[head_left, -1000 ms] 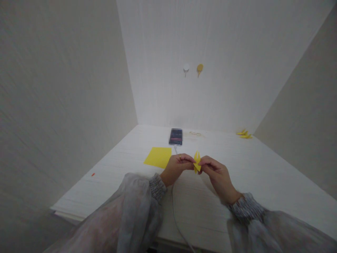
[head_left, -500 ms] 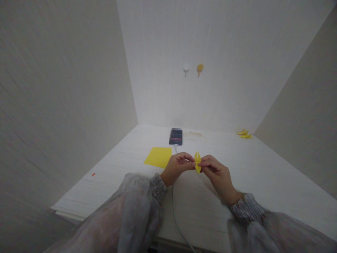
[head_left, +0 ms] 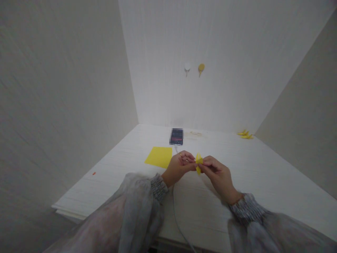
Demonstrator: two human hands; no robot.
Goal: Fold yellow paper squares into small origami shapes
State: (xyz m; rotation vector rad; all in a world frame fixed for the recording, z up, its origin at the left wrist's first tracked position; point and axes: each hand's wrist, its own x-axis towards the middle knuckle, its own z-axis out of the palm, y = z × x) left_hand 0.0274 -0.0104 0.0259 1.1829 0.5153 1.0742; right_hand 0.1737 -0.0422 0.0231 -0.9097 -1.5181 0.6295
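The left hand (head_left: 177, 169) and right hand (head_left: 219, 175) pinch a folded yellow paper (head_left: 199, 161); from it, a flat sheet (head_left: 158, 156) lies at nine o'clock, yellow pieces (head_left: 245, 135) at two.

A dark rectangular phone (head_left: 176, 136), thin pale cable (head_left: 175, 214) and small orange scrap (head_left: 94, 173) lie on the white bench (head_left: 263, 175); round white hook (head_left: 187, 66) and round yellow hook (head_left: 201, 67) above.

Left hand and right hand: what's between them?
In the head view, folded yellow paper is between the left hand and the right hand, pinched by both.
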